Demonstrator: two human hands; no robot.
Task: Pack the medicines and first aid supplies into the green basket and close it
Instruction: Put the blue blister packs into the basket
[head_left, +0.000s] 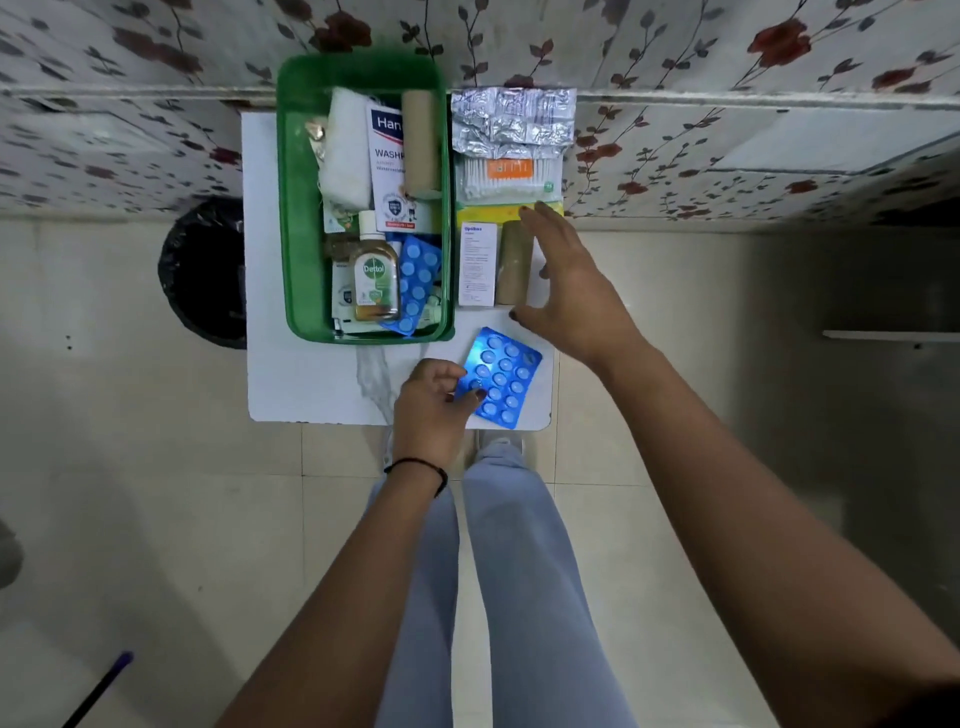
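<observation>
Left hand (434, 400) pinches blue blister strip (501, 378); right hand (563, 283) spread, empty, over bandage roll (513, 264); lay strip flat in green basket (297, 218).

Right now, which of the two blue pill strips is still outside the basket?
The strip on the white table, pinched by the left hand. The other strip already lies inside the green basket.
</observation>
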